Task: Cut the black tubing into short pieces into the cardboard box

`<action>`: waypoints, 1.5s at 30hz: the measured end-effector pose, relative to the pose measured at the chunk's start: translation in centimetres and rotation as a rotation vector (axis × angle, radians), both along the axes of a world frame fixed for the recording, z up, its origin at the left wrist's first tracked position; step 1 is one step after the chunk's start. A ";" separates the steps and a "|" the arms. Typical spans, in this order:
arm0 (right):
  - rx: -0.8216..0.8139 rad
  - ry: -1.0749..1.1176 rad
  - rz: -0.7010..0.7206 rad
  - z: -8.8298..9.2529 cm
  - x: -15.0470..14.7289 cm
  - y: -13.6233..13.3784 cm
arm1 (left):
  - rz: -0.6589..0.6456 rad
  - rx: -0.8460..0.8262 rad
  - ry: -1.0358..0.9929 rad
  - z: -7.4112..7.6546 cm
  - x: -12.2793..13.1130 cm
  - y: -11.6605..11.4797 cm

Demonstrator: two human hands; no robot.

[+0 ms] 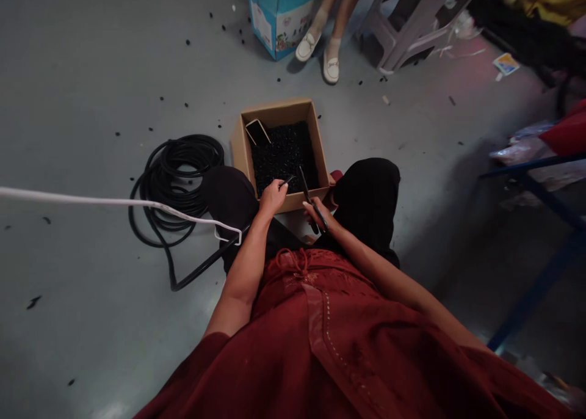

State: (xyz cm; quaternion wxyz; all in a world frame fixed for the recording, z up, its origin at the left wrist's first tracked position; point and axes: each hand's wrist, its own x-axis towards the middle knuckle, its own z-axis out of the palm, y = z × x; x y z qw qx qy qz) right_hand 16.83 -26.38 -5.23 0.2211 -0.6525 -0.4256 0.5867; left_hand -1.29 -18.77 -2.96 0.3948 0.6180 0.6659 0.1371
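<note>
My left hand (273,196) is closed around the end of a black rubber tube, whose tip (289,179) sticks out over the box. From behind that hand the tube runs back past my left knee to a loose coil of black tube (192,156) on the floor. A pair of scissors (304,184) is in my right hand (319,214), blades pointing up and away, apart from the tube tip. Beneath both hands, between my knees, stands an open cardboard box (280,110) holding many small black pieces (286,147). A dark, light-edged rectangular object (257,133) lies in its far left corner.
A white bent rod (174,210) reaches in from the left, its hooked end near the tube. Another person's white shoes (331,66) and a blue carton (274,25) are ahead, beside a plastic stool (396,43). A blue metal frame (544,272) stands right. Black bits dot the floor.
</note>
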 end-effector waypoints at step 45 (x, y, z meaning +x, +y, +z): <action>0.029 -0.030 0.121 0.5 0.1 -0.7 | -0.278 -0.087 0.032 0.5 0.5 -0.2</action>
